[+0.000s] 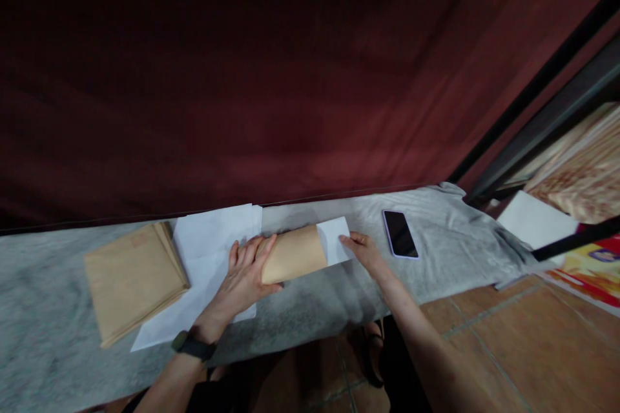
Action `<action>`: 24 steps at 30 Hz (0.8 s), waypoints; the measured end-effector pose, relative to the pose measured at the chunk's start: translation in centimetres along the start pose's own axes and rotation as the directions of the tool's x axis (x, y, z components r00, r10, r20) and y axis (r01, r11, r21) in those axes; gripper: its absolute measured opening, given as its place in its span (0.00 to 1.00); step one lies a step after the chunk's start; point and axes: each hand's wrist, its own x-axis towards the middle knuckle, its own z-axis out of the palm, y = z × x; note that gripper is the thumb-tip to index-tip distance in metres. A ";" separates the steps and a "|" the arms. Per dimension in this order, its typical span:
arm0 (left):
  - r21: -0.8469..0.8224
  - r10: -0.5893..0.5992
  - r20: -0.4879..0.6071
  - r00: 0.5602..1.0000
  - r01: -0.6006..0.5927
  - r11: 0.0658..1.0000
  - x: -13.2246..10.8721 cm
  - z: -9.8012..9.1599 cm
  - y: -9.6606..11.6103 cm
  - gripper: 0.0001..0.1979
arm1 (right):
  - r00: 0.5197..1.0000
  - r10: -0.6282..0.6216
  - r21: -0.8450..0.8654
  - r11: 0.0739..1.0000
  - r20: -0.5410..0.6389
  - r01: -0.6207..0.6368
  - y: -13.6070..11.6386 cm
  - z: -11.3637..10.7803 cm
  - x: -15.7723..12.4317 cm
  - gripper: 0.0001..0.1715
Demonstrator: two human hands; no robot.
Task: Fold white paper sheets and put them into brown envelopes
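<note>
Left hand (245, 274) grips tan paper envelope (295, 253); right hand (365, 251) pinches folded white sheet (334, 239) at its right end. Best: sheet square, envelope steady.

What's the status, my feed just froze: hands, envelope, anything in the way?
Left hand holds the brown envelope at its left end. Right hand touches the white paper sticking out its right end. Phone lies apart, right; nothing blocking.

A dark phone (400, 233) lies on the grey cloth (310, 310) before a red curtain (242, 77).
</note>
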 end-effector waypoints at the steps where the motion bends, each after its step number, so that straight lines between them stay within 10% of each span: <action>1: -0.009 0.008 -0.004 1.000 -0.008 1.000 0.1 0.1 0.3 0.59 | 1.000 -0.031 0.009 0.999 -0.001 0.031 0.0 0.7 -0.2 0.24; 13: -0.040 0.079 0.006 0.997 -0.079 0.996 0.9 0.8 1.8 0.56 | 0.980 0.049 0.147 0.986 0.192 -0.078 1.4 4.1 -1.4 0.12; 24: -0.064 0.087 0.003 0.996 -0.087 0.994 1.1 0.8 1.8 0.53 | 0.995 -0.048 -0.047 0.998 -0.083 0.044 1.4 4.3 -0.9 0.07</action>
